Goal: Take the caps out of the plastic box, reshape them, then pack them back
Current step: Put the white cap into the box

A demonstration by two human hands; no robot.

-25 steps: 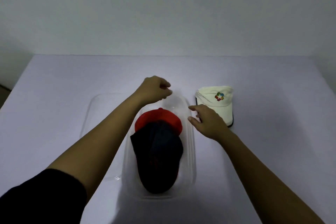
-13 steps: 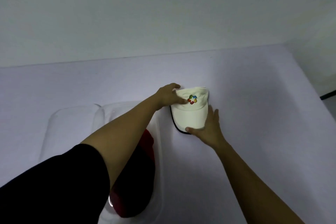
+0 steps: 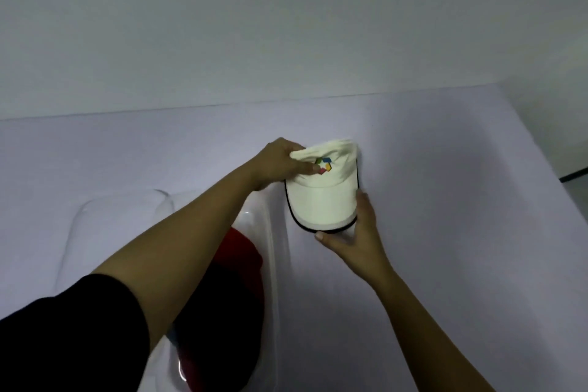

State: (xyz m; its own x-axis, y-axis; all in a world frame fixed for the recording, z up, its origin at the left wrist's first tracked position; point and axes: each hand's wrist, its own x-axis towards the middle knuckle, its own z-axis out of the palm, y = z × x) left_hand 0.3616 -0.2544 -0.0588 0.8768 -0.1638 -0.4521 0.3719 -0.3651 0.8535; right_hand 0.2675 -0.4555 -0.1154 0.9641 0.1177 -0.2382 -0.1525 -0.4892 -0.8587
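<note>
A cream cap (image 3: 324, 197) with a colourful logo and a dark-edged brim is held just above the white table, right of the plastic box. My left hand (image 3: 280, 164) grips the crown's left side, thumb pressed beside the logo. My right hand (image 3: 353, 239) holds the brim's front edge from below and from the right. The clear plastic box (image 3: 273, 251) lies under my left forearm. Inside it sit a red cap (image 3: 238, 251) and a dark cap (image 3: 222, 312), both partly hidden by my arm.
The box's clear lid (image 3: 105, 219) lies flat to the left of the box. The white table (image 3: 461, 200) stretches to the right and back to a plain wall. The table's right edge (image 3: 547, 162) runs down the far right.
Both hands left the box and closed on the cream cap. They have lifted and tilted it slightly, crown pinched. My view has swung to the right.
</note>
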